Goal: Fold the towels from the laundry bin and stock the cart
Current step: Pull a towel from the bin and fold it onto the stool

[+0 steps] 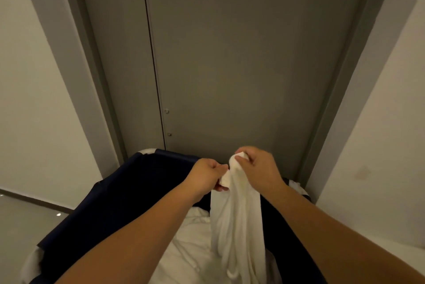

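Both arms stretched out over the dark navy fabric laundry bin (119, 191); right hand (257, 168) bunched round the top of a limp white cotton towel (236, 226); left hand (207, 175) pinching its edge just beside; rest dangles into the bin onto more white linen (188, 253); grey door (230, 65) behind.

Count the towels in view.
1 told apart: the white towel, gripped at its top by the left hand and right hand over the laundry bin. The white heap inside it may hide more.
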